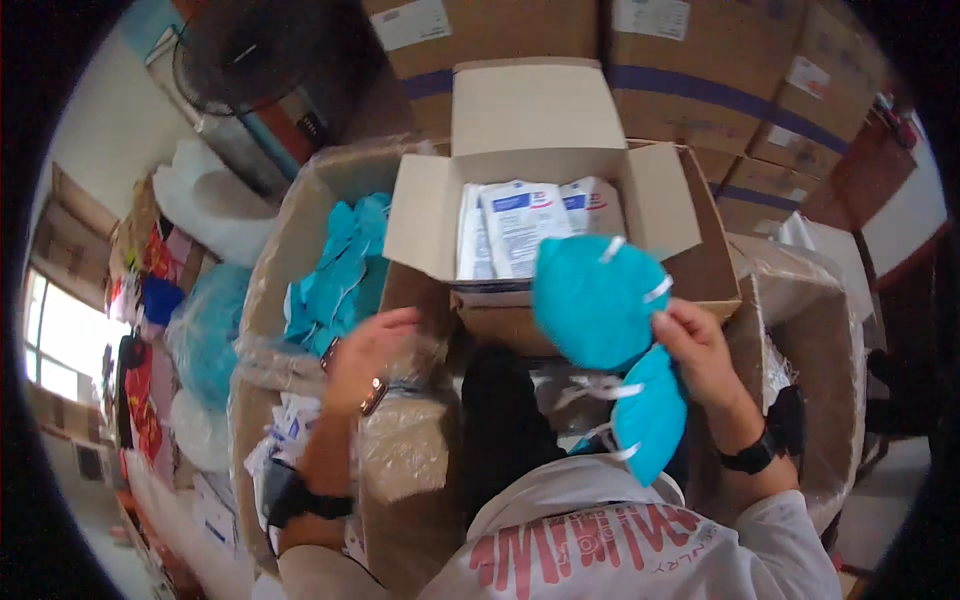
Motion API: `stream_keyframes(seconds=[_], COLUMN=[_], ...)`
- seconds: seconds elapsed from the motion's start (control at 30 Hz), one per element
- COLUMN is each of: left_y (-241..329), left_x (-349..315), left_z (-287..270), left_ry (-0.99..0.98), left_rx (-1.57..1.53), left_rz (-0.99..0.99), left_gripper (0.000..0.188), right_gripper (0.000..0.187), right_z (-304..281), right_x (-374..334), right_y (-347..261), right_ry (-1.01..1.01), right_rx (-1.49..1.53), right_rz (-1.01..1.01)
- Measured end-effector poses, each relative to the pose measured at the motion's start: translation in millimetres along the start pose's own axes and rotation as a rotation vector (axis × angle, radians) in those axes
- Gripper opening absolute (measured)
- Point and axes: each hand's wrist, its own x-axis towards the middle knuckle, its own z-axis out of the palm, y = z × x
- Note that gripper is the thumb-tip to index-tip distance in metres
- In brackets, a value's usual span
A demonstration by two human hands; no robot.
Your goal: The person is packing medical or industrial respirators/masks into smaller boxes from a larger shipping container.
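My right hand (698,352) pinches teal cup-shaped face masks at their edge, thumb on top. One mask (595,305) is raised in front of the white carton, and another mask (650,420) hangs below it; white strap ends show on both. Blurred by motion, my left hand (375,355) has its fingers stretched toward the right and nothing visible in it. It is beside the plastic-lined box (262,265) that holds a heap of teal masks (340,265). White printed packets (525,225) stand inside the open white carton (530,115), partly covered by the raised mask.
Another plastic-lined box (835,350) stands at the right. White packets (290,430) lie in a box at lower left, beside a plastic-wrapped brown box (403,445). Stacked brown cartons (700,60) rise behind. A fan (240,55) and bagged goods (210,320) are at the left.
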Motion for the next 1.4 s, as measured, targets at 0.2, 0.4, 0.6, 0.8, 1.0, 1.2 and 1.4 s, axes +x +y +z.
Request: stream_keyframes(seconds=[0.2, 0.4, 0.6, 0.8, 1.0, 1.2, 1.4], left_y=[42.4, 39.5, 27.7, 32.9, 39.0, 32.4, 27.9], left_x=[50.1, 68.1, 50.2, 34.5, 28.3, 17.5, 18.4], left_z=[177.2, 196.3, 209.2, 232.0, 230.2, 232.9, 230.9], left_ry=[-0.236, 0.088, 0.052, 0.028, 0.024, 0.035, 0.067], left_rx=[-0.667, -0.411, -0.427, -0.705, -0.839, -0.659, -0.486], left_rz=[-0.178, -0.065, -0.143, -0.272, -0.106, -0.091, -0.112], left_gripper=[0.044, 0.040, 0.042, 0.053, 0.064, 0.048, 0.038], right_gripper=[0.022, 0.035, 0.031, 0.040, 0.037, 0.038, 0.038], right_z=[-10.9, -72.8, -90.7, -21.0, -0.7, 7.3, 9.2], right_x=[-26.3, -40.6, -47.2, -42.2, -51.8, -55.2, -58.2], right_y=[-2.5, 40.3, 53.7, 15.1, 39.7, 41.4, 56.8], right_ry=[-0.105, 0.528, 0.651, 0.412, 0.344, 0.325, 0.269], right_rx=[0.004, 0.522, 0.767, 0.371, -0.003, -0.008, 0.024], right_rz=[-0.019, 0.214, 0.122, 0.020, -0.139, -0.097, -0.129])
